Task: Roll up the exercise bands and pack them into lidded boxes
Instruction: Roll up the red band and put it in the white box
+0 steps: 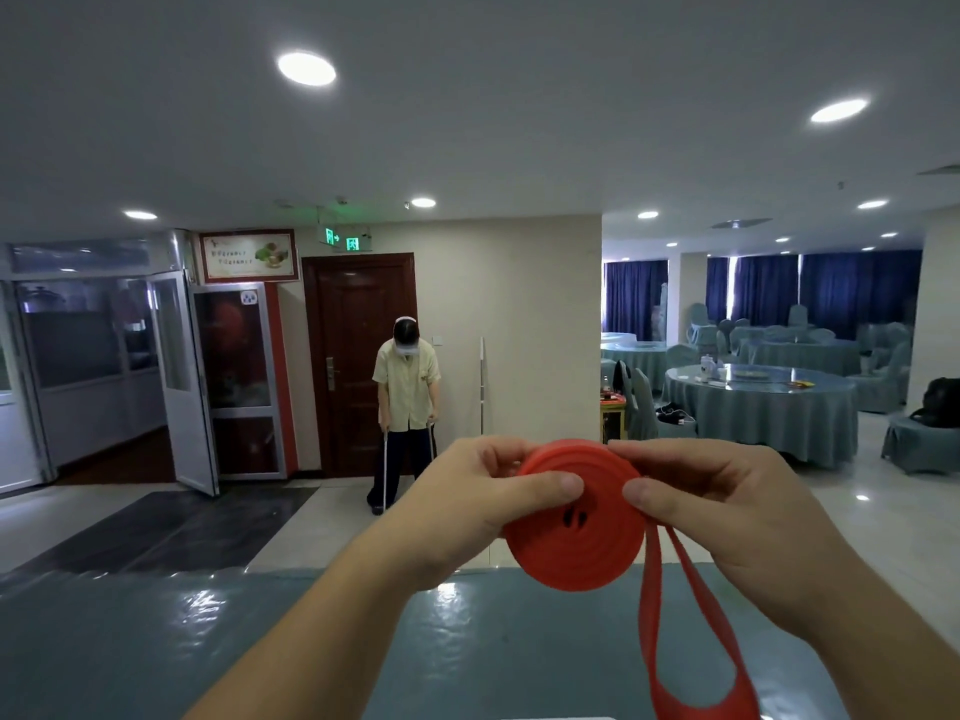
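Observation:
A red exercise band is wound into a thick flat coil that I hold up in the air in front of me, above the table. My left hand grips the coil's left side, thumb laid across its face. My right hand pinches the coil's right edge, thumb on the front. A loose loop of the same band hangs down from under my right hand to the bottom edge of the view. No box is in view.
A table with a shiny teal cover lies below my arms. A person stands across the floor by a dark wooden door. Round covered tables and chairs fill the right side.

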{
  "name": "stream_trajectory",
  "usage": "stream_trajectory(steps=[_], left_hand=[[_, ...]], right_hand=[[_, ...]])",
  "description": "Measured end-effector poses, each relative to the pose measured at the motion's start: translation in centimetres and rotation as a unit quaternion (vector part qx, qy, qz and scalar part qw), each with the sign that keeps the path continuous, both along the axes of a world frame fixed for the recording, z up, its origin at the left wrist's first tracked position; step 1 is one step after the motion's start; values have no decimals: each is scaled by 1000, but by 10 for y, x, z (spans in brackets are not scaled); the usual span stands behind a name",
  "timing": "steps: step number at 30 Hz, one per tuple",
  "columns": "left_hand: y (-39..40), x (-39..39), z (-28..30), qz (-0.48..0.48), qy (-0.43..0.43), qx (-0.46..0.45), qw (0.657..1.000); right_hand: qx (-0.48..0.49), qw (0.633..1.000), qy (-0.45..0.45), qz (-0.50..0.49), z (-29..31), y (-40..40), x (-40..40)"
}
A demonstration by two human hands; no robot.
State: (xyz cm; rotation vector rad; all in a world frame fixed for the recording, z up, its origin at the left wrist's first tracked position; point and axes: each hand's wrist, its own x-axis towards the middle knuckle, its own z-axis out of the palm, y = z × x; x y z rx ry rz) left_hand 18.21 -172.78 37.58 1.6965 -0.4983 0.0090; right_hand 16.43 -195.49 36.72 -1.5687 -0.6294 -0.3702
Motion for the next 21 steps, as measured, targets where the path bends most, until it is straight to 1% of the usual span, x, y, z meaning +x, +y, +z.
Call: stream_trajectory(steps=[3, 5, 7, 9, 10, 11, 12, 14, 16, 17, 18, 21], left_hand=[[-4, 1, -5, 9, 7, -70, 997], [-4, 2, -11, 15, 4, -84, 996], [0, 4, -12, 7, 4, -39, 999], [4, 3, -9, -30, 21, 18, 999], [5, 2, -7, -42, 28, 34, 998], [6, 1, -6, -43, 26, 37, 998], [5, 0, -5, -36, 20, 27, 999], [1, 0, -7, -15, 21, -26, 999], [-3, 2, -11, -4, 35, -80, 996], [-4, 3, -13, -1, 36, -87, 996], [-5, 4, -13, 3, 31, -75, 997], [-3, 3, -9, -3, 6, 7, 1000]], right_hand=[[40, 999, 3, 6, -5, 3, 2], [44, 999, 7, 11, -8, 2, 4], [12, 1000, 7, 8, -7, -2, 4], [-35, 999, 10, 12, -5, -4, 4], [-45, 999, 12, 19, -6, -5, 5], [-35, 999, 14, 22, -6, -3, 6], [-8, 1000, 15, 21, -7, -2, 7], [55, 998, 17, 13, -11, 0, 10], [81, 997, 18, 9, -15, -1, 13], [82, 996, 20, 6, -16, -1, 13], [79, 997, 20, 3, -16, -2, 14], [52, 999, 17, -3, -14, 0, 12]])
